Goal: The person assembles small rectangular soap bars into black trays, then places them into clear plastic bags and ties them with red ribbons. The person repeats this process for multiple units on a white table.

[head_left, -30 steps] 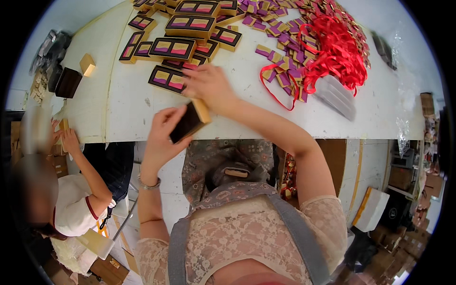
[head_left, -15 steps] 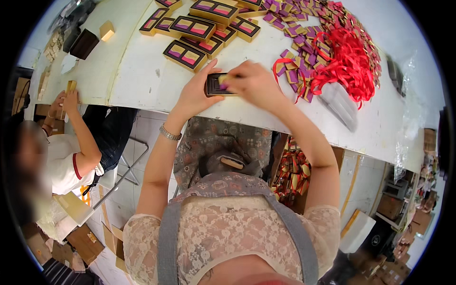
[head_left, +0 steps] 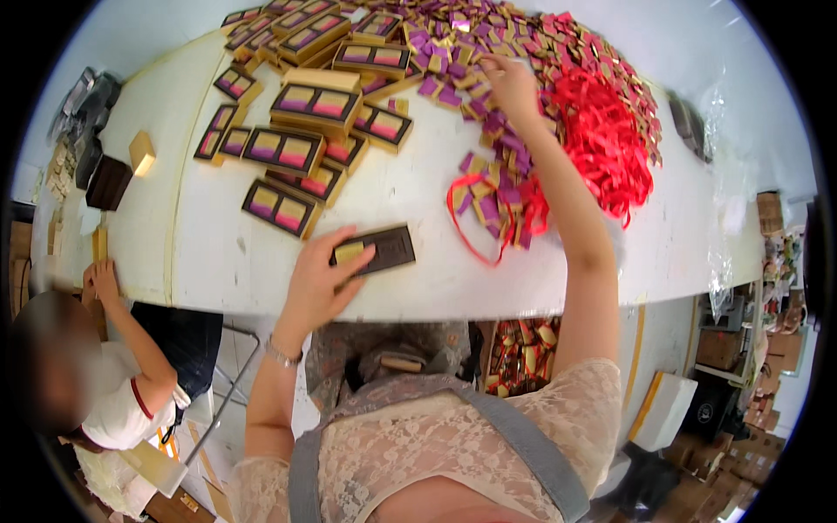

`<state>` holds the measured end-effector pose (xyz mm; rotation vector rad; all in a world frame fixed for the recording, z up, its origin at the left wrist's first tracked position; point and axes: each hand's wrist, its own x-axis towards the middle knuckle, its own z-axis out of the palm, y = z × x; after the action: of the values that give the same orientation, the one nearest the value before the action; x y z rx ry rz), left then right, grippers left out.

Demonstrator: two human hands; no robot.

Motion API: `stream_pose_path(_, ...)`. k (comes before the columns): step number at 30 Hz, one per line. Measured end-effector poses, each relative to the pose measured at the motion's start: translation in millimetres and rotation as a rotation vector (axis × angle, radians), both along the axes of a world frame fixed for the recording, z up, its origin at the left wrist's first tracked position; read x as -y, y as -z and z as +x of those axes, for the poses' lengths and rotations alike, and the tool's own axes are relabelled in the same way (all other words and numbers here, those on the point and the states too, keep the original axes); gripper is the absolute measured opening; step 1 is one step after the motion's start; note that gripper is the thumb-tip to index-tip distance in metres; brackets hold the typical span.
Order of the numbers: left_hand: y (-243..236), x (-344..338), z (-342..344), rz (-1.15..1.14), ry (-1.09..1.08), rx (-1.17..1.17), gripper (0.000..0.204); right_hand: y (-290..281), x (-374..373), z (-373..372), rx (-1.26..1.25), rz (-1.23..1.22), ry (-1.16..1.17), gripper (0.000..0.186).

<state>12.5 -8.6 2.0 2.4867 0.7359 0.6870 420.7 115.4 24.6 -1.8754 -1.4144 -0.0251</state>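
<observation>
A dark rectangular tray box lies near the table's front edge, a gold piece in its left part and its right part empty of pieces. My left hand grips the box at its left end. My right hand is stretched far forward into a heap of small purple-and-gold packets, fingertips pinched; whatever they hold is too small to make out. Stacked boxes with pink, purple and gold pieces stand left of the heap. Red ribbons lie tangled beside my right forearm.
At the left a co-worker's hands touch a gold piece at the table edge. Dark boxes and a gold block sit on the left table. A chair frame and a carton of red-gold items are below.
My right hand has gone from the dark box out to the packet heap. My left hand still holds the box, where a gold piece now shows at the left end.
</observation>
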Motion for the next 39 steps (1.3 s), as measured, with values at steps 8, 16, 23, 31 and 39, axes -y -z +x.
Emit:
stream_pose_path(8, -11.2, -9.7, 3.3, -0.149, -0.008, -0.066, 0.057, 59.7, -149.8, 168.1, 0.348, -0.364, 0.251, 0.044)
stream_pose_path(16, -12.2, -10.0, 2.8, -0.180, -0.015, -0.063, 0.057, 31.9, -90.9, 147.0, 0.393, -0.215, 0.089, 0.034)
stream_pose_path(23, -2.1, -6.2, 2.8, -0.048, -0.007, 0.031, 0.053, -24.0, 24.4, 86.4, -0.306, -0.557, -0.150, 0.029)
stream_pose_path(31, 5.5, 3.8, -4.0, -0.168, -0.067, 0.203, 0.060, -37.5, 129.1, -106.5, -0.332, -0.481, -0.552, 0.037)
stream_pose_path(39, 6.1, 5.3, -12.3, -0.324, -0.053, 0.178, 0.057, 10.0, 167.6, -175.6, 0.181, -0.077, -0.804, 0.028)
